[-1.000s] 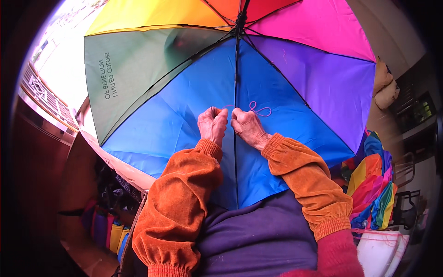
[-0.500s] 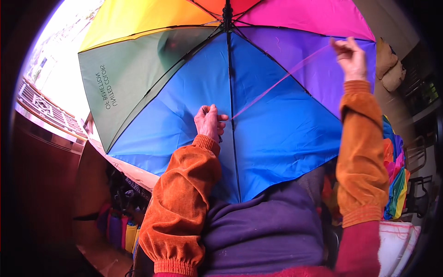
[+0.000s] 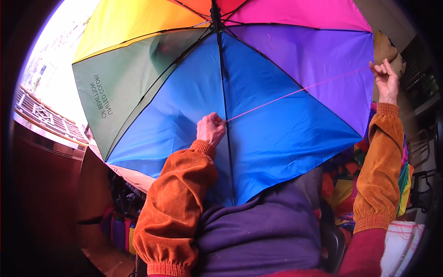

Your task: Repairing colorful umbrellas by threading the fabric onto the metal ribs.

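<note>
An open umbrella point(image 3: 286, 138) in several colours spreads before me with its ribs and inner side in view. My left hand point(image 3: 211, 129) is closed in a pinch at a thin black rib point(image 3: 229, 157) on the blue panel. From that spot a pink thread point(image 3: 281, 98) stretches tight up to the right, across the blue and purple panels. Its far end is pinched in my right hand point(image 3: 386, 83), raised at the umbrella's right edge. Whether a needle is in those fingers is too small to tell. The black shaft point(image 3: 215, 16) stands at the top.
Folded colourful cloth point(image 3: 406, 184) is piled at the right, above a white bag point(image 3: 401, 247). More rolled coloured pieces point(image 3: 119, 233) lie at the lower left. A bright opening with a metal railing point(image 3: 46, 113) is at the left. The umbrella's lower edge meets my dark apron point(image 3: 263, 231).
My right hand has moved right and slightly down, and the thread is longer and straighter. My left hand has closed more at the rib. The umbrella has shifted slightly left.
</note>
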The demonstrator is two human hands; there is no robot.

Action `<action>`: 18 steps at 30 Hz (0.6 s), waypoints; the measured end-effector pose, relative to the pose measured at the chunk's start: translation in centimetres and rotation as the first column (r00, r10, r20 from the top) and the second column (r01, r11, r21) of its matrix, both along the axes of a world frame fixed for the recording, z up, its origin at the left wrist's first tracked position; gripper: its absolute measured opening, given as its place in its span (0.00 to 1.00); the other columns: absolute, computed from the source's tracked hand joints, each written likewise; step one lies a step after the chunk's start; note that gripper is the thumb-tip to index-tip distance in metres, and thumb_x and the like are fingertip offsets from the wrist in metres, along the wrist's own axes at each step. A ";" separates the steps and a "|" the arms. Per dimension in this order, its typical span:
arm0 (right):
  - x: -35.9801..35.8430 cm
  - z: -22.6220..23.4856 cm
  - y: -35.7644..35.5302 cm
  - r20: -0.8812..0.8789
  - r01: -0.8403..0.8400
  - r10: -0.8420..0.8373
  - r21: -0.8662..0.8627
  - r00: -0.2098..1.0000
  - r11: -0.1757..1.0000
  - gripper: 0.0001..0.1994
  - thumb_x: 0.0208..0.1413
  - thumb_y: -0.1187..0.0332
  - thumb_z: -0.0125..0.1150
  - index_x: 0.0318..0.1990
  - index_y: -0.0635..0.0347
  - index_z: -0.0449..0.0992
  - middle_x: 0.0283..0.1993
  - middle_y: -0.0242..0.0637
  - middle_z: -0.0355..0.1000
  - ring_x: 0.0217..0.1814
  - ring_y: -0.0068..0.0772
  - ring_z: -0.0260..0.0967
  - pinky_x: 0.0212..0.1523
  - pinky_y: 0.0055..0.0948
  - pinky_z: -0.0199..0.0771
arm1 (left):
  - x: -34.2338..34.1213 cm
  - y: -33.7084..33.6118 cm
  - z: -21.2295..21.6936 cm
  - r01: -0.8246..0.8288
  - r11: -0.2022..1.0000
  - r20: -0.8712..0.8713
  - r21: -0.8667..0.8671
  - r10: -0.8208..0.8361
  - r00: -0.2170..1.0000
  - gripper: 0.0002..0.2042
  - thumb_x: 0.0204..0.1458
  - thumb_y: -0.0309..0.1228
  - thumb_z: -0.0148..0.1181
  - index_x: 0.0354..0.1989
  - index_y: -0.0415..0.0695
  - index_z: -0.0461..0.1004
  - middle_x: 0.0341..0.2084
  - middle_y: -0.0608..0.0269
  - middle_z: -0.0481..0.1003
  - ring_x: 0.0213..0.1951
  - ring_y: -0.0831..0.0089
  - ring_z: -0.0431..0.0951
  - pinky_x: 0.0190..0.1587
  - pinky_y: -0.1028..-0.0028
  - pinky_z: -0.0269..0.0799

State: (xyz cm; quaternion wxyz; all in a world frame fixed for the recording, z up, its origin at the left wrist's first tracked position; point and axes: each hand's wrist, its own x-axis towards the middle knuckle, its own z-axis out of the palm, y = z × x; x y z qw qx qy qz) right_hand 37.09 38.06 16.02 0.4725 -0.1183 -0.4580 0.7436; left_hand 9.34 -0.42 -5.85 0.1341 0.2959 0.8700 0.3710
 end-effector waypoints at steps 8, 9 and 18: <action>-2.0 3.5 -3.7 0.195 0.018 -0.034 0.084 0.980 0.996 0.06 0.53 0.73 0.54 0.26 0.59 0.66 0.17 0.25 0.52 0.21 0.21 0.53 0.38 0.28 0.69 | 2.7 0.9 -0.1 -0.048 0.997 -0.193 -0.067 0.034 0.981 0.06 0.45 0.29 0.51 0.31 0.43 0.69 0.31 0.46 0.69 0.32 0.46 0.73 0.33 0.54 0.67; -2.4 3.9 -4.4 0.251 -0.020 0.003 0.064 0.968 0.998 0.07 0.53 0.74 0.54 0.25 0.59 0.66 0.17 0.24 0.51 0.20 0.20 0.52 0.36 0.27 0.68 | 3.0 0.8 -0.3 -0.059 0.996 -0.181 -0.061 0.047 0.982 0.06 0.45 0.29 0.51 0.31 0.43 0.69 0.31 0.46 0.69 0.32 0.46 0.73 0.33 0.54 0.67; 1.6 17.7 -0.2 0.191 -0.055 0.013 0.217 0.981 0.975 0.13 0.54 0.78 0.51 0.20 0.57 0.59 0.16 0.24 0.46 0.15 0.18 0.44 0.36 0.25 0.70 | 3.2 0.9 0.2 -0.058 0.995 -0.134 -0.076 0.047 0.990 0.06 0.43 0.25 0.51 0.32 0.43 0.68 0.36 0.47 0.64 0.32 0.47 0.73 0.33 0.54 0.67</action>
